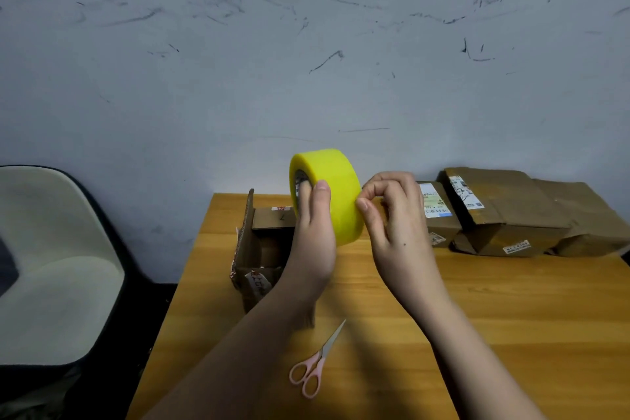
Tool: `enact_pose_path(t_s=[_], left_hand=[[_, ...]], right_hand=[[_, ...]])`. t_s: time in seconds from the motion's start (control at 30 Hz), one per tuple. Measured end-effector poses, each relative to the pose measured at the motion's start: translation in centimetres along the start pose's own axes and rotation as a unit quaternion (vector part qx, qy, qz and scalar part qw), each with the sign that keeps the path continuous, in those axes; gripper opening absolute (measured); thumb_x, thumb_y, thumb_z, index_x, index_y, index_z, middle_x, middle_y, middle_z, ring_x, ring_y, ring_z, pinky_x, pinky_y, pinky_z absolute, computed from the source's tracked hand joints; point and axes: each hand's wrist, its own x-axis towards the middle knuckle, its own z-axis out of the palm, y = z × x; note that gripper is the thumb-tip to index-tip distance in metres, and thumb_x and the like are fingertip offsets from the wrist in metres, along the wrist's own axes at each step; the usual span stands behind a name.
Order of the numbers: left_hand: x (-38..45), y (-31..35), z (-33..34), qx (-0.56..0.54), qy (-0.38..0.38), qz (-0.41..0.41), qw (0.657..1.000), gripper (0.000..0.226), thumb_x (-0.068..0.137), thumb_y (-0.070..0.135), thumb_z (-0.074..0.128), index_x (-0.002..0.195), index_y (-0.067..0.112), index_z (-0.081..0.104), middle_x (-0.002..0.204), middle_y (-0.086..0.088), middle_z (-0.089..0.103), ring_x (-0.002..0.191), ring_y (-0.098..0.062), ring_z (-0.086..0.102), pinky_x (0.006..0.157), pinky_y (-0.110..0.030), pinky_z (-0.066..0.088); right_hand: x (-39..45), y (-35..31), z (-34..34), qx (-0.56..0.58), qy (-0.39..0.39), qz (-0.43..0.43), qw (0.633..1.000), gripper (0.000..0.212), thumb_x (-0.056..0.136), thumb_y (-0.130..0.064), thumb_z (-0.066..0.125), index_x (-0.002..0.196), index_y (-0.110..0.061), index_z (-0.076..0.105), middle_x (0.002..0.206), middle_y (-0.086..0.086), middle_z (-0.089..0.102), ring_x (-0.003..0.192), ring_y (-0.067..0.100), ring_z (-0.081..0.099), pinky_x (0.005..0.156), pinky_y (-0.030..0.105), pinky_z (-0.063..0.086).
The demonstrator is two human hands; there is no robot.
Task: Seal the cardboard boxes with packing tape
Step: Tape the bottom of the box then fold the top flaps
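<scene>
In the middle of the frame the left hand [312, 232] holds up a big yellow tape roll [329, 194]. Its fingers go into the hole of the roll and its thumb lies on the yellow outside. The right hand [392, 215] is at the right side of the roll. Its fingers [366, 206] are curled, and the tips press on the tape as if picking for the loose end. I cannot see any tape pulled free yet.

Just behind and below the left hand, an open cardboard box [260, 242] sits on the wooden counter [494, 317], with one flap standing up. More boxes [501, 211] are bunched at the right of the frame, at the far edge of the counter. Pink scissors [315, 363] lie near the bottom middle, well apart from the hands.

What could go wrong? The tape end may be hard to find, so a nail could tear off a thin strip. Pulled tape could fold and stick to itself. The open flaps may spring up before the tape goes on. The scissors are a reach away when both hands are busy.
</scene>
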Motion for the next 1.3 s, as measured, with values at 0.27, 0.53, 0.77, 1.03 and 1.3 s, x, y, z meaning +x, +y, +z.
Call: enact_pose_path(t_s=[0.27,0.53,0.77,1.03,1.3], left_hand=[[1.0,-0.4,0.1,-0.109,-0.027,-0.103,0.988,0.099,0.057,0.078,0.052,0.142,0.026,0.044,0.136,-0.009,0.055,0.124,-0.027,0.054,0.109,-0.05,0.037],[0.2,0.5,0.4,-0.169,-0.035,-0.093,0.981,0.074,0.074,0.06,0.052,0.131,0.013,0.054,0.12,-0.012,0.065,0.109,-0.025,0.063,0.095,-0.041,0.048],[0.1,0.6,0.4,-0.108,-0.023,-0.046,0.993,0.092,0.062,0.07,0.048,0.142,0.024,0.042,0.138,-0.007,0.053,0.125,-0.024,0.052,0.109,-0.051,0.037],[0.3,0.7,0.5,-0.121,0.005,-0.054,0.991,0.074,0.069,0.072,0.049,0.122,0.021,0.058,0.12,-0.011,0.063,0.117,-0.03,0.057,0.107,-0.053,0.037],[1.0,0.2,-0.2,-0.144,-0.121,-0.111,0.976,0.049,0.102,0.039,0.025,0.09,0.008,0.061,0.084,-0.01,0.068,0.077,-0.016,0.066,0.074,-0.025,0.054]], right_hand=[[-1.3,-0.4,0.3,0.068,0.058,0.021,0.996,0.036,0.091,-0.032,0.06,0.125,-0.024,0.054,0.118,-0.008,0.059,0.107,0.006,0.059,0.079,0.031,0.052],[-1.3,0.0,0.0,0.025,0.113,-0.039,0.992,0.014,0.088,-0.018,0.069,0.1,-0.012,0.073,0.101,-0.002,0.064,0.097,0.009,0.061,0.074,0.033,0.052],[0.0,-0.3,-0.8,0.053,0.074,0.008,0.996,0.002,0.086,-0.021,0.069,0.085,-0.022,0.067,0.095,-0.007,0.057,0.095,0.013,0.057,0.073,0.029,0.046],[-0.8,-1.3,0.4,-0.082,0.079,-0.062,0.992,0.015,0.093,-0.022,0.055,0.089,-0.01,0.063,0.098,0.004,0.059,0.094,0.018,0.049,0.088,0.018,0.033],[-1.2,-1.1,0.2,0.02,0.048,-0.001,0.999,0.018,0.096,-0.027,0.047,0.093,-0.015,0.059,0.095,-0.003,0.056,0.091,0.014,0.054,0.075,0.028,0.045]])
